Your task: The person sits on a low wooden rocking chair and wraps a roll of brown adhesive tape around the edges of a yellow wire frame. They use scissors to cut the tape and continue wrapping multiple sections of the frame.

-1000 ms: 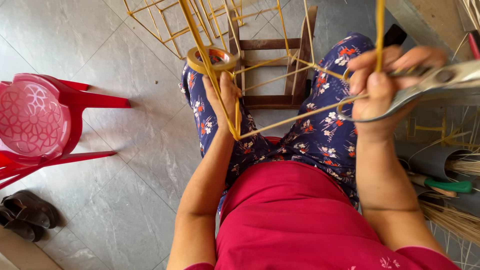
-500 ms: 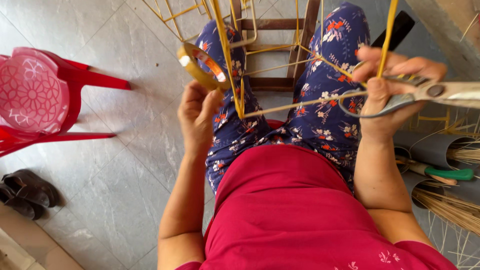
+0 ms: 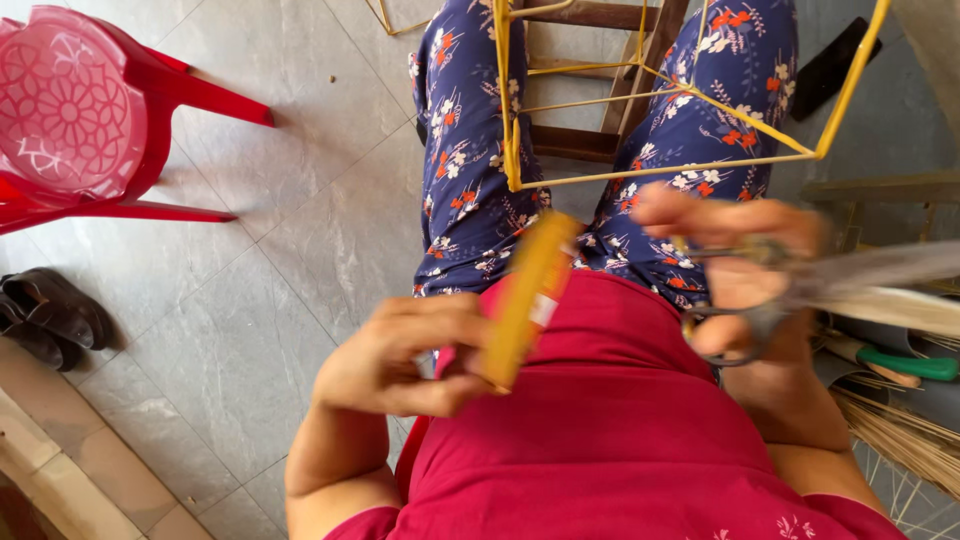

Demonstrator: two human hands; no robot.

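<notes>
Your hands work tape and scissors over your lap.

Your left hand (image 3: 405, 362) is closed around a blurred yellow roll of tape (image 3: 528, 296), held above your red shirt. Your right hand (image 3: 742, 275) has its fingers through metal scissors (image 3: 850, 285), just below the yellow wire frame (image 3: 680, 110) at your knees.

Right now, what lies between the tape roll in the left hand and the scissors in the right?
In the head view, only the red shirt shows between the tape roll and the scissors; nothing else sits there.
</notes>
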